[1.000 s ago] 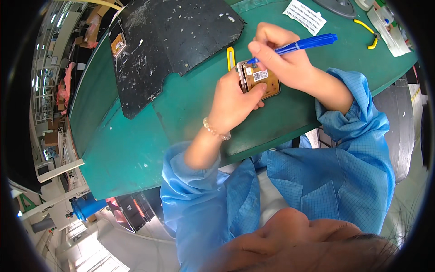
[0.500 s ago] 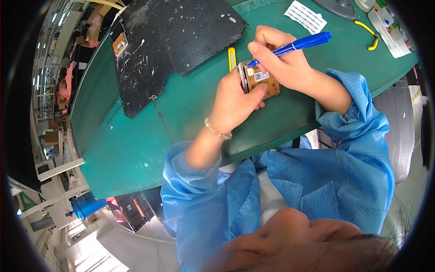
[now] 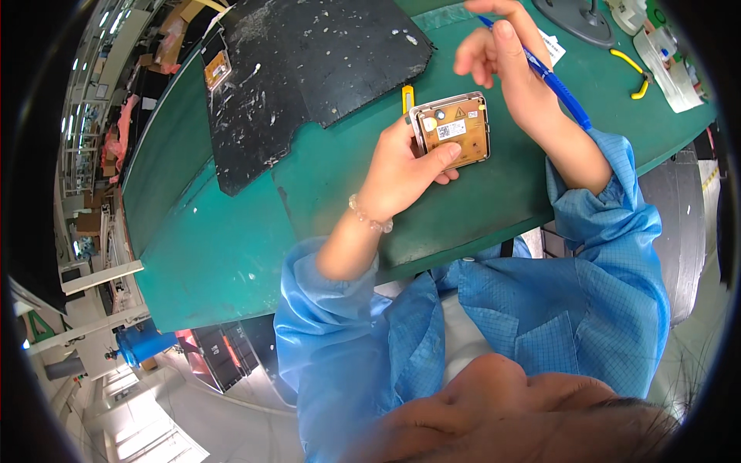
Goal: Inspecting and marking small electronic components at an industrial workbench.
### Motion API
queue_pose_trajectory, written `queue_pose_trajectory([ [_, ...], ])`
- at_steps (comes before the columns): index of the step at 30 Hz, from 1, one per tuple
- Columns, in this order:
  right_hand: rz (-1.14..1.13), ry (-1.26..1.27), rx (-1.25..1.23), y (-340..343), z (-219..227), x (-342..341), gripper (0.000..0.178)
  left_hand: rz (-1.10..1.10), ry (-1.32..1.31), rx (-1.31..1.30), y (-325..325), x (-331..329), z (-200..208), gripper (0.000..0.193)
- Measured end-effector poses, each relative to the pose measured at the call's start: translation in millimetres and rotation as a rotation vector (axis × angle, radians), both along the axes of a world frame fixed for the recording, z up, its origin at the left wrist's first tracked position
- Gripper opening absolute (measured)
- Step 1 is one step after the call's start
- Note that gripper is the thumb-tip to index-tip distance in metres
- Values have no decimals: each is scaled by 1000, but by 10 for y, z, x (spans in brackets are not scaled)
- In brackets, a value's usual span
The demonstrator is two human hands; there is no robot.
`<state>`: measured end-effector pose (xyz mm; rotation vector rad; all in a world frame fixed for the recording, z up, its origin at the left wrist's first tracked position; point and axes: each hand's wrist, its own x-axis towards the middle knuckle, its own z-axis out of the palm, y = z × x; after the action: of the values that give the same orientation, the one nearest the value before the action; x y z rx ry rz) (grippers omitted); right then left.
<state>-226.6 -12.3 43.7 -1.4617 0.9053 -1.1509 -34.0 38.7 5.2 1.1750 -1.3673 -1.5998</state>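
Observation:
My left hand (image 3: 403,176) grips a small squarish circuit-board module (image 3: 474,137), its brown board set in a silver metal frame. The thumb presses on the board's face near a white label, and the other fingers go underneath. Up and to the right, clear of the module, is my right hand (image 3: 526,86) with a blue marker pen (image 3: 570,102). The pen lies slanted along the hand, its tip by the raised fingers and its back end towards the wrist. Those fingers are partly spread. A yellow cutter (image 3: 407,98) lies just beyond the module, partly hidden.
A scuffed black mat (image 3: 309,69) covers the far left of the green table (image 3: 231,255), with another brown-board module (image 3: 217,71) on it. At the far right are yellow-handled pliers (image 3: 640,79), a grey round base (image 3: 579,19), a white tray (image 3: 679,89) and a partly hidden label sheet (image 3: 554,49).
My right hand has lifted off the module, away and to the right. The pen has swung round, its back end now towards my wrist. My left hand keeps its hold.

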Motion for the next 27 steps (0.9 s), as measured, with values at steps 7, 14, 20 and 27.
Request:
queue_pose_trajectory([
  [7,-138,149,-520,-189,-354,95,27,94,254,-49,-122,137,-34,31],
  [14,42,554,-921,-42,-277,235,100,193,272,-117,-192,208,-62,27],
  [20,51,592,-940,-79,-279,213,102,165,294,-117,-199,242,-55,25],
  [27,25,510,-937,-70,-271,216,106,121,387,-82,-234,341,-45,31],
])
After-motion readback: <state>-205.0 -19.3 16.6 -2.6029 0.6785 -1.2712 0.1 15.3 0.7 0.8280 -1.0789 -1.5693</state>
